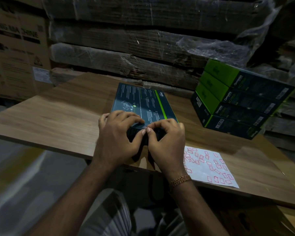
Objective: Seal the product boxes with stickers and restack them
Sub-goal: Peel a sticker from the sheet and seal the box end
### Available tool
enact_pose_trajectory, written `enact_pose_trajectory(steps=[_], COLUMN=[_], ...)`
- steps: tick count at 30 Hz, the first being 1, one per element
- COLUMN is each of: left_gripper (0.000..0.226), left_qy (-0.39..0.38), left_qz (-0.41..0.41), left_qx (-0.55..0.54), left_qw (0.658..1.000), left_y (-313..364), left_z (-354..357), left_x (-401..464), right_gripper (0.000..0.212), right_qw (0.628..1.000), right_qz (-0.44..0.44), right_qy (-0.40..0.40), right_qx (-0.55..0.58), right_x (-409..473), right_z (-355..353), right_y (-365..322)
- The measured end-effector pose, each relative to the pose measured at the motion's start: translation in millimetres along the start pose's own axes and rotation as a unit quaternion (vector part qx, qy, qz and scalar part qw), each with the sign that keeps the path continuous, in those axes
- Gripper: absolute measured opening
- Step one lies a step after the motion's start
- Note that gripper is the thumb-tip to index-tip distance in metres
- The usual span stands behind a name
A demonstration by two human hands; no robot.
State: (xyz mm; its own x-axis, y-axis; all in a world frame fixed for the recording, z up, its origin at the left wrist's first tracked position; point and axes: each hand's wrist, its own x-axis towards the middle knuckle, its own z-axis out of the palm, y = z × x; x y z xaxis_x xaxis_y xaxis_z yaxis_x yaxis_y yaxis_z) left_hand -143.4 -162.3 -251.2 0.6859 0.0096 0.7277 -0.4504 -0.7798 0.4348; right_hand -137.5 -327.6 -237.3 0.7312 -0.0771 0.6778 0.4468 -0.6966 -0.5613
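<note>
Two big cartons (15,53) at far left carry blurred print ending "MACHINE", beside shrink-wrapped flattened cardboard (134,48) along the back. My left hand (119,138) curls over the near edge of the dark product box (141,101) lying flat on the wooden tabletop (49,116), and my right hand (167,142) pinches a small sticker (145,128) there, thumbs meeting. Just right lies the sticker sheet (209,166); behind it, four stacked green-ended boxes (240,101) marked "Omada".

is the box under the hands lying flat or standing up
Lying flat: the product box rests on the table, printed face up, both hands at its near edge.
</note>
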Motion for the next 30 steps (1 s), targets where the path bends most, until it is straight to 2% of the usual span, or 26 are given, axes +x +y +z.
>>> enact_pose_trajectory(steps=[14,21,25,30], left_gripper=[0.029,0.03,0.033,0.031], left_qy=[0.004,0.002,0.003,0.003], left_qz=[-0.007,-0.009,-0.009,-0.009], left_qx=[0.013,0.014,0.014,0.013], left_qw=[1.0,1.0,1.0,1.0], left_y=[0.5,0.8,0.8,1.1], left_z=[2.1,2.4,2.4,2.3], left_x=[0.1,1.2,1.6,1.4], right_gripper=[0.009,0.03,0.022,0.02], right_qw=[1.0,0.999,0.998,0.988], right_qz=[-0.006,0.009,-0.052,-0.147], right_qy=[0.009,-0.01,0.008,0.009], right_qx=[-0.003,0.032,0.03,-0.039], right_x=[-0.9,2.3,-5.1,-11.6], right_z=[2.5,-3.9,-6.7,-6.2], right_y=[-2.0,-3.5,-2.1,6.6])
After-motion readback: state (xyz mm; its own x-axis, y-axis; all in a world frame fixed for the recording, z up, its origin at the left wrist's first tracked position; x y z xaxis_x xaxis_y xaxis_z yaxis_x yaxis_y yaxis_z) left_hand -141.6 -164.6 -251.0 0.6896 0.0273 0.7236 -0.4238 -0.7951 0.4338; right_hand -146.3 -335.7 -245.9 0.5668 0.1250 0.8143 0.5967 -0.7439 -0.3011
